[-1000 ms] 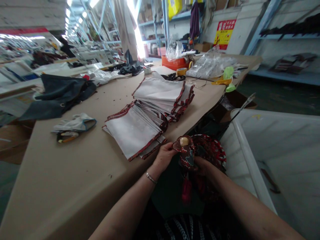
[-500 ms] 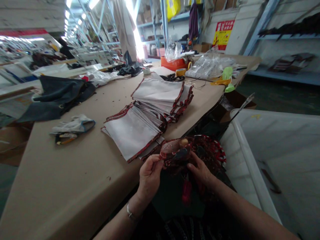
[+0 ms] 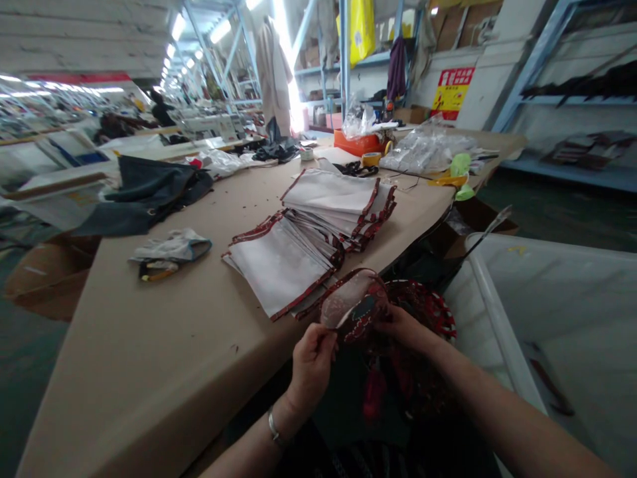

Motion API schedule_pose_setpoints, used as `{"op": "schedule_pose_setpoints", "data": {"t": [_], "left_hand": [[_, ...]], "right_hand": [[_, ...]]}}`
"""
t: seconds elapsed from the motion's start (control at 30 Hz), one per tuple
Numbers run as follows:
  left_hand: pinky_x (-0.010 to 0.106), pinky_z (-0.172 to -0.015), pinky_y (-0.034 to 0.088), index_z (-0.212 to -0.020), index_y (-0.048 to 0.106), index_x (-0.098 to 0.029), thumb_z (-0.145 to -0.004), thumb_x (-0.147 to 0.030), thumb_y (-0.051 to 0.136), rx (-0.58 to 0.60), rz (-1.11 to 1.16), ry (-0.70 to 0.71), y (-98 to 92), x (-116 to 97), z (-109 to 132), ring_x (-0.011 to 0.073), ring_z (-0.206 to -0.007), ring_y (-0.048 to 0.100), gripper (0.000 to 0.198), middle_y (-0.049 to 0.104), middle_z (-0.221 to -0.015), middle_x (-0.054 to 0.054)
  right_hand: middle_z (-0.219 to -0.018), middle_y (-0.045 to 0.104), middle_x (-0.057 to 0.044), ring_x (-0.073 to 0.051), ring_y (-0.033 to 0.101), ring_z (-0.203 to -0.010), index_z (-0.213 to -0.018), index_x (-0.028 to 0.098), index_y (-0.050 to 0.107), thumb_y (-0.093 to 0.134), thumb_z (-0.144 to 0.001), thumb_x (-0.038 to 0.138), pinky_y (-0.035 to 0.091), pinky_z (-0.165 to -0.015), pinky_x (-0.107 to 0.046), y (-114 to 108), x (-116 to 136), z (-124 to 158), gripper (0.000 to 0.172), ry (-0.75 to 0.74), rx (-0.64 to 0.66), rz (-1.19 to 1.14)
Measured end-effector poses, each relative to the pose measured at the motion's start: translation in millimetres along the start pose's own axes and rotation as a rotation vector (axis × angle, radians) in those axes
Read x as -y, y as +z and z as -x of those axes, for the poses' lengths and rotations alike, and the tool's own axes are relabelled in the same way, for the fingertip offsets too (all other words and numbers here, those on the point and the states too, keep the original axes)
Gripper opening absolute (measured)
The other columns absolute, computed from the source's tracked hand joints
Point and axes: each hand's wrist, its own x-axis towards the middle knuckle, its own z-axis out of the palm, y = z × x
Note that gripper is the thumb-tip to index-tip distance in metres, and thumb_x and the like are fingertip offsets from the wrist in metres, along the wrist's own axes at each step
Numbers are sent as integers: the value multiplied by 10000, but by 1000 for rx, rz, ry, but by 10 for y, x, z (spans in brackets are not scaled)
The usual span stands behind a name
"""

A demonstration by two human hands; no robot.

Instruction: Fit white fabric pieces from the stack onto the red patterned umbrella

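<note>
My left hand [image 3: 312,362] and my right hand [image 3: 402,326] both grip a small dark red patterned cloth pouch [image 3: 354,304] just off the near edge of the brown table [image 3: 164,345]. The left hand pinches its lower edge; the right hand holds its right side, fingers partly hidden behind the cloth. More red patterned cloth [image 3: 423,309] lies in my lap below. On the table just beyond lie two overlapping stacks of white pouches with red trim [image 3: 311,236].
A white glove and small tool [image 3: 169,252] lie left on the table, dark fabric [image 3: 144,192] further back. An orange tray [image 3: 355,141], tape roll and plastic bags [image 3: 423,143] sit at the far end. A large white bin [image 3: 547,318] stands to my right. Shelving lines the back.
The pouch has been turned so its pale lining shows more, and the pale round bulge no longer shows. My left hand has dropped slightly lower. The camera view shifted right and down.
</note>
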Motion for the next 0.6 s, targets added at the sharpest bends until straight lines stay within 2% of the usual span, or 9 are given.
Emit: {"op": "schedule_pose_setpoints", "data": {"t": [0.03,0.13,0.17,0.27,0.33,0.43,0.5,0.53,0.6], "left_hand": [[195,-579,448,-814,598,-203,-766,-242,670,17,56,-7,34,1,-13,104,-613,556,95,617,-703,-21],[245,-795,497,-1088,614,-218,-631,-194,773,98,186,-28,176,-53,-179,184,-949,617,485,668,-1075,40],[256,-820,495,-1107,622,-212,-614,-189,781,142,189,-50,220,-81,-251,199,-978,613,519,667,-1104,47],[249,-746,483,-875,693,-165,-688,-220,724,234,105,-75,297,-242,-433,167,-792,614,197,698,-856,28],[223,-651,448,-729,664,-164,-734,-224,686,216,34,16,295,-482,-529,120,-656,551,64,642,-690,-9],[189,-548,371,-631,566,-176,-731,-216,714,188,-52,282,223,-1053,-687,73,-567,443,183,505,-580,-62],[181,-545,361,-634,528,-181,-751,-237,716,170,-73,450,129,-1450,-796,59,-563,431,228,465,-588,-71],[180,-551,369,-687,546,-187,-776,-245,696,135,-80,500,63,-1605,-838,57,-572,450,184,485,-620,-69],[185,-572,395,-792,572,-197,-820,-254,652,85,-126,554,-119,-1768,-877,58,-602,495,103,529,-682,-59]], "right_hand": [[-1019,731,-64,-275,645,-995,-1014,167,695,769,-678,381,438,-988,-472,16,-54,-14,405,12,-21,31],[-993,739,-68,-287,643,-1000,-954,158,719,766,-669,407,418,-1010,-495,33,-129,-32,382,13,-37,56],[-981,741,-67,-284,649,-986,-952,156,720,769,-665,416,424,-1005,-494,26,-117,-26,390,11,-28,50],[-1000,739,-55,-256,663,-954,-1014,170,698,765,-671,439,460,-971,-454,-22,46,19,441,-11,-4,2],[-1057,726,-36,-225,660,-966,-1073,199,675,770,-680,417,476,-951,-399,-52,282,37,459,-71,0,-78],[-946,740,6,-171,670,-831,-978,219,698,798,-657,347,522,-820,-314,-45,836,20,360,-178,-77,-203],[-815,731,37,-138,647,-685,-862,238,696,805,-637,316,533,-696,-281,-14,1285,30,261,-246,-239,-266],[-820,727,40,-132,638,-660,-843,261,686,792,-654,324,533,-662,-279,-9,1501,59,225,-272,-340,-271],[-984,724,9,-147,653,-712,-916,327,672,714,-743,403,530,-650,-302,-48,1829,175,194,-275,-481,-181]]}}
